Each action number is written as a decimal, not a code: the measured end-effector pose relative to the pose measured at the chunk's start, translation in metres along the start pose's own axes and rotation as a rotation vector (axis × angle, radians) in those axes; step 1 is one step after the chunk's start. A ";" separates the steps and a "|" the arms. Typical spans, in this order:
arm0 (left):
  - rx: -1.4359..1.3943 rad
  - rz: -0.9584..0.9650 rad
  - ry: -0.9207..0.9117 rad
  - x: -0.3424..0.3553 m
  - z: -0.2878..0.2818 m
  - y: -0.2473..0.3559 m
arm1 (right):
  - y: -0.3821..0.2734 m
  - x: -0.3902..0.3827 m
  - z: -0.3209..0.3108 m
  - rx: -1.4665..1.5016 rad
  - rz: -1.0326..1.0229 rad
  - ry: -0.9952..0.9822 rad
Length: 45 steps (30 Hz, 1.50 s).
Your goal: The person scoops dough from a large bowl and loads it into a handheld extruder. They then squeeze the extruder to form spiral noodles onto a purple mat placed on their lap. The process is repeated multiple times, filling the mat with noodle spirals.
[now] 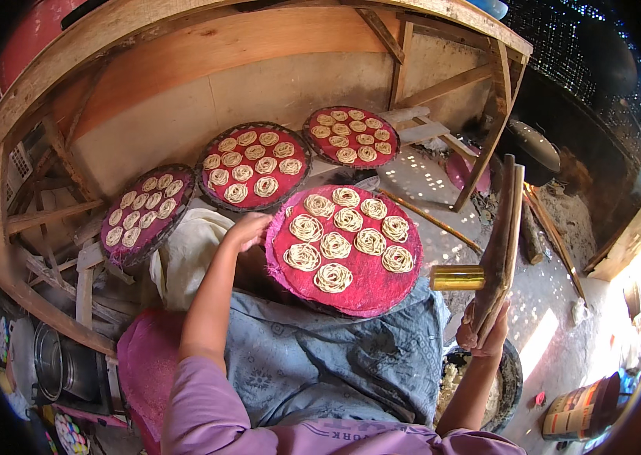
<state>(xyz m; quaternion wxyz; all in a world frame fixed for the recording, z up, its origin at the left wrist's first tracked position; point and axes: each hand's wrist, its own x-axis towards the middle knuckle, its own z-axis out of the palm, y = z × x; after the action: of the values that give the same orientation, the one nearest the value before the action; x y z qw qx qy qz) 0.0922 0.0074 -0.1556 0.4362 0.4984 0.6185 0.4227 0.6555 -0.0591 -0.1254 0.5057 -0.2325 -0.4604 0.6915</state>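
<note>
A round tray [308,287] lined with red-pink cloth rests on my lap, with several coiled nests of pale dough strands [333,277] on it. My left hand [248,230] grips the tray's left rim; some fingers are hidden behind the edge. Off the tray's right side, my right hand [485,332] is closed around the lower end of a wooden hand press [504,250]. Its two long wooden arms stand nearly upright, close together. A brass cylinder [457,277] sticks out from the press toward the tray. No dough strand hangs from the cylinder that I can see.
Three similar trays of coils lie beyond: one at left [146,208], one in the middle [253,165], one farther right [351,136]. A wooden table frame [2,205] arches over them. A dark basin [514,379] of pale dough stands beside my right forearm. A stick [434,221] lies on the floor.
</note>
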 end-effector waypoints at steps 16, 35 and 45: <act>0.391 0.587 -0.580 -0.125 0.263 0.191 | 0.023 -0.033 -0.030 0.157 0.329 0.463; -0.457 0.415 0.991 -0.116 0.012 0.069 | 0.038 0.200 0.160 -1.250 -0.336 -0.569; -0.381 0.416 1.043 -0.053 -0.001 -0.019 | 0.132 0.262 0.163 -1.613 -0.440 -0.546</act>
<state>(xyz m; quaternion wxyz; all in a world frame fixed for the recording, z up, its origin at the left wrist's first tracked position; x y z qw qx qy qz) 0.0932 -0.0481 -0.1673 0.0644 0.2483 0.5537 0.7922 0.3635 0.1058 -0.1264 0.1812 -0.2513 -0.9479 0.0740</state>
